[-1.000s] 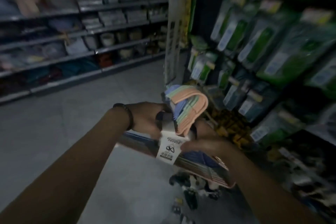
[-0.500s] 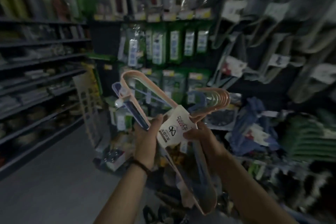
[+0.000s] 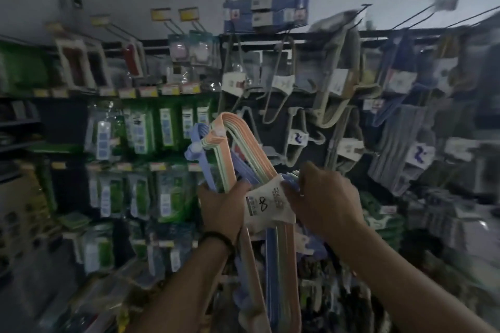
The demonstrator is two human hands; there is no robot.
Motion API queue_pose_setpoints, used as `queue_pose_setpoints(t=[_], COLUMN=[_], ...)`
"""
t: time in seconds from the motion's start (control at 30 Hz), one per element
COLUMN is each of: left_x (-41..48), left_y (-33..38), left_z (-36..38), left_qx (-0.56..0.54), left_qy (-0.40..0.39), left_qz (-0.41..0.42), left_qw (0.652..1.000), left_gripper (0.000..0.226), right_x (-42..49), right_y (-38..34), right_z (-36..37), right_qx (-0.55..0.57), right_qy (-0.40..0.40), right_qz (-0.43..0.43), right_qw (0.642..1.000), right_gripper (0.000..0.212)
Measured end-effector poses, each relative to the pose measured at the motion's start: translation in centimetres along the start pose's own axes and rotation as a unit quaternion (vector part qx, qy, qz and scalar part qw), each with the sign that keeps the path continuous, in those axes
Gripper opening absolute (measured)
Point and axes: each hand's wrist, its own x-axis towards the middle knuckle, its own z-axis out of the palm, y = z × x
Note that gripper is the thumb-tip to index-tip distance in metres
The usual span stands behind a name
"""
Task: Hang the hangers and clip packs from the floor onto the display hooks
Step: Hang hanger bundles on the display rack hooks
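a bundle of hangers (image 3: 238, 149) in peach, pale green and lilac-blue is held up between both hands in front of the display wall (image 3: 273, 105), clear of every hook

the left hand (image 3: 220, 205) grips it from the left, with its fingers curled round the stems and its thumb up against the left edge of the white paper label (image 3: 266, 204) that wraps the bundle's neck

the right hand (image 3: 322, 203) shows its back, just right of the label. its fingers bend over the blue hook ends of the bundle and its thumb touches the label's right edge. the hand itself hides how tightly the fingertips close

the shoulders of the hangers rise up and to the left from the label, and the long bars run down between the two forearms toward the bottom edge of the view. a dark wristband (image 3: 219, 238) circles the left wrist

along its upper right part the display wall carries grey and beige hanger packs (image 3: 332, 94) on wire display hooks (image 3: 418, 15), some of which jut out at the top edge. green packets (image 3: 140, 127) fill the left half below yellow price tags (image 3: 161, 13), and a blue box (image 3: 270, 12) sits at the middle of the top edge. the scene is dim and its right side is blurred
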Motion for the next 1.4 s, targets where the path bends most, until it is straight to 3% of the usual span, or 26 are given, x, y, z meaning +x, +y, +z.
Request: queue_pose_setpoints(t=[0.13,0.23,0.33,0.43,0.6,0.77,0.97,1.17,1.27,1.4], left_x=[0.2,0.6,1.0,2.8,9.8,19.1,28.6,34.6,34.6,34.1], left_y=[-0.7,-1.1,-0.4,0.6,1.6,1.2,2.8,5.5,6.7,7.0], left_z=[8.2,12.8,16.1,17.9,19.1,18.9,18.0,20.9,22.5,24.3], left_qx=[0.004,0.012,0.024,0.092,0.235,0.304,0.317,0.370,0.374,0.363], left_qy=[-0.025,-0.046,-0.078,-0.060,-0.029,-0.035,-0.113,-0.233,-0.329,-0.366], left_qz=[0.009,0.031,0.067,0.104,0.133,0.217,0.272,0.304,0.296,0.291], left_qw=[1.000,0.998,0.994,0.989,0.962,0.927,0.901,0.847,0.815,0.806], left_gripper=[0.069,0.076,0.094,0.106,0.039,0.019,0.043,0.045,0.051,0.053], right_x=[6.6,11.1,14.6,16.7,20.6,26.4,36.1,43.8,47.1,50.9], right_y=[5.3,8.4,10.8,12.4,14.9,16.8,17.3,15.6,14.2,12.9], right_z=[-0.9,-1.0,-1.1,-0.7,1.6,3.3,4.2,5.3,5.4,4.8], right_qx=[0.055,0.115,0.141,0.161,0.143,0.128,0.045,-0.068,-0.063,-0.046], right_qy=[-0.025,-0.066,-0.046,-0.034,-0.041,0.011,0.051,0.039,0.037,0.049], right_qz=[-0.095,-0.085,-0.073,-0.064,-0.069,-0.076,-0.038,-0.022,-0.021,-0.028], right_qw=[0.994,0.988,0.986,0.984,0.986,0.989,0.997,0.997,0.997,0.997], right_gripper=[0.025,0.017,0.017,0.016,0.016,0.010,0.019,0.012,0.017,0.009])
